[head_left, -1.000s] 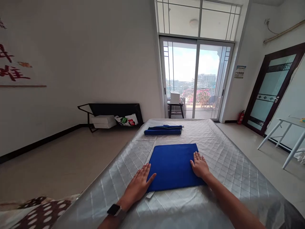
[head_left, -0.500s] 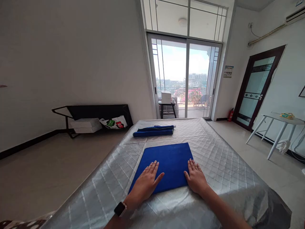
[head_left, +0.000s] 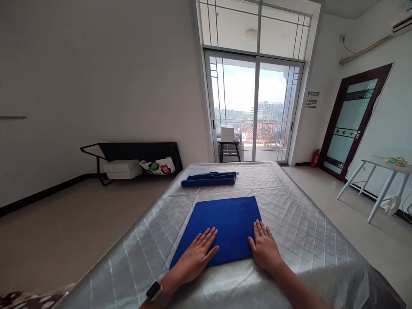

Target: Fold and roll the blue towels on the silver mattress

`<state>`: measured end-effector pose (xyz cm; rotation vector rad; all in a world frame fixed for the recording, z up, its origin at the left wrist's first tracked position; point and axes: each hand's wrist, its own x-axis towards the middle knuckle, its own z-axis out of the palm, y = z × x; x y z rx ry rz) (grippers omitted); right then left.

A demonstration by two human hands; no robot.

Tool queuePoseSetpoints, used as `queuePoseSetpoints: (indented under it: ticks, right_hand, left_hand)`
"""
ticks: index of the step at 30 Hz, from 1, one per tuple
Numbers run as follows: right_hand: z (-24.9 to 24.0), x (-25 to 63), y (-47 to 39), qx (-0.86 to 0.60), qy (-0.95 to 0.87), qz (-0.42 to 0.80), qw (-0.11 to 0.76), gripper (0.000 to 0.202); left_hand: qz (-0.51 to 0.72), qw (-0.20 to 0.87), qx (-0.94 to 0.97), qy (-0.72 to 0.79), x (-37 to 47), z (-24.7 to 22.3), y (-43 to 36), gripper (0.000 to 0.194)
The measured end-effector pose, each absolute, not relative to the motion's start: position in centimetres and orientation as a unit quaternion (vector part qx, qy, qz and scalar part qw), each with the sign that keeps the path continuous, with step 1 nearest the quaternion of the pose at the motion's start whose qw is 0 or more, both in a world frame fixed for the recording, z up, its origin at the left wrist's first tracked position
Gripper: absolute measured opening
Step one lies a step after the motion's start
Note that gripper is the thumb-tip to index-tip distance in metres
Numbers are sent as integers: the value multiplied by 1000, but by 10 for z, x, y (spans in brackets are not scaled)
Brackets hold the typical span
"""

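A folded blue cloth [head_left: 230, 223] lies flat on the silver quilted cover [head_left: 309, 240] in front of me. My left hand [head_left: 198, 254] rests palm down on the cloth's lower left part, fingers spread, with a black watch on the wrist. At the cloth's right edge, my right hand [head_left: 264, 245] lies palm down with its fingers stretched out. Neither hand grips anything. Farther back on the cover sits a second bundle of blue cloth [head_left: 209, 179], rolled or folded long, touched by neither hand.
By the left wall stands a black folding frame [head_left: 138, 152] with white boxes [head_left: 122, 169] and a printed bag [head_left: 158, 166]. On the right is a small white table [head_left: 383, 162] holding a yellow packet [head_left: 395, 161]. Glass sliding doors [head_left: 256, 107] are behind the covered surface.
My left hand has slid slightly left and toward me over the cloth. The right hand sits slightly lower in view. The camera view has shifted a little.
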<state>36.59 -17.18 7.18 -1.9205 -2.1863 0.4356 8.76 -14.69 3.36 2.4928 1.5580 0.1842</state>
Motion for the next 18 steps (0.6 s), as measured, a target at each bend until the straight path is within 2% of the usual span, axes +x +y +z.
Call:
queuePoseSetpoints:
  ticks: [5,9,12,18]
  right_hand:
    - [76,366,-174,-644,-745,114,128,59]
    - [92,377,-185,-591,-783,83,174,35]
    - [103,395,-197,-545,-818,104,153,21]
    - [102,425,-207,-521,-840,99,116,26]
  left_hand:
    - [109,191,816,534,16,55,-186,60]
    - [196,219,783,548,0,68,-209,43]
    - [226,218,776,547,1,74,-213,35]
    - [204,230,783,540,11,88,-211,26]
